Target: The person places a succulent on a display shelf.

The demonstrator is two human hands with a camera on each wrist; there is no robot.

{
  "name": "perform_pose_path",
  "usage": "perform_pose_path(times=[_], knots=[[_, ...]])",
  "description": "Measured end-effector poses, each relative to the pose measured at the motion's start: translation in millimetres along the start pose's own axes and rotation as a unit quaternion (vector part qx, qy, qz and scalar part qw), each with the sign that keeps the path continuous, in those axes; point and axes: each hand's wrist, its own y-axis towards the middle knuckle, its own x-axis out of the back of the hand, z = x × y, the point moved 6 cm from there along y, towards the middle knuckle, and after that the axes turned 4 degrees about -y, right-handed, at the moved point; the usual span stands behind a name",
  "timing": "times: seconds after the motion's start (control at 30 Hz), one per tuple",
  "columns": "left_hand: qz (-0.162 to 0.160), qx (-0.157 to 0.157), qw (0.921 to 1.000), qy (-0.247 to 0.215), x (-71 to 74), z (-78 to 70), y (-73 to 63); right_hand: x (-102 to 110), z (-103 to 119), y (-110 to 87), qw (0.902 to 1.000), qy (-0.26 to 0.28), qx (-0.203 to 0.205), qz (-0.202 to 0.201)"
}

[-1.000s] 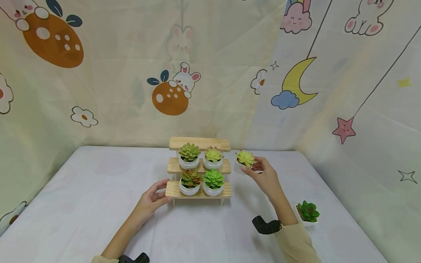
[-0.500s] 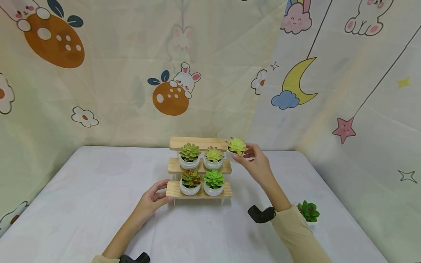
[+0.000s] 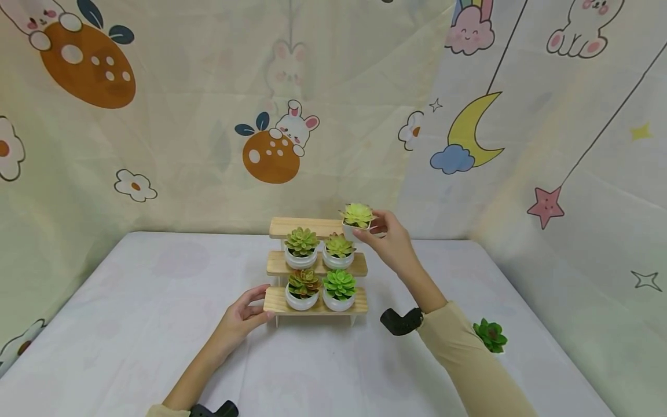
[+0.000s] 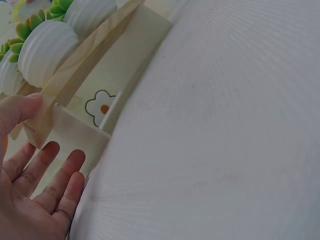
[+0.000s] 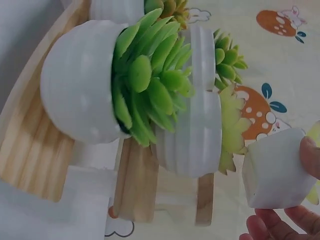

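Note:
A three-tier wooden plant stand (image 3: 304, 226) stands toward the back of the table. Its lower two steps carry succulents in round white pots, such as the bright green succulent (image 3: 340, 284) at lower right. My left hand (image 3: 241, 317) holds the left end of the bottom step; in the left wrist view the thumb lies on the board (image 4: 75, 75) and the fingers are beneath it. Pinched in my right hand (image 3: 389, 238) is a pale yellow-green succulent (image 3: 358, 215), upright at the right part of the top step. Its angular white pot (image 5: 277, 170) shows in the right wrist view.
Another dark green succulent (image 3: 491, 335) sits on the right of the white-covered table (image 3: 130, 324), its pot mostly hidden by the right sleeve (image 3: 464, 347). A printed cloth (image 3: 198, 145) hangs behind the table. Black devices are strapped to both wrists.
My right hand has carried the pale succulent left and upward, from beside the stand to the top step's right part. The left hand stays on the stand.

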Motion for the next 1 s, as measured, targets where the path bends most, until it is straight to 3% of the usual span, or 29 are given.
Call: perform_pose_path(times=[0.2,0.4,1.0], knots=[[0.002,-0.014,0.9999,0.005,0.3,-1.1,0.2,-10,12,8.0,0.9998,0.010,0.017,0.008],[-0.002,-0.008,0.9999,0.008,0.9,0.8,1.0,-23,24,15.2,0.9990,0.025,0.028,0.026],[-0.007,-0.001,1.0000,0.004,1.3,3.4,1.6,-58,35,34.7,0.9968,0.020,0.009,0.077]])
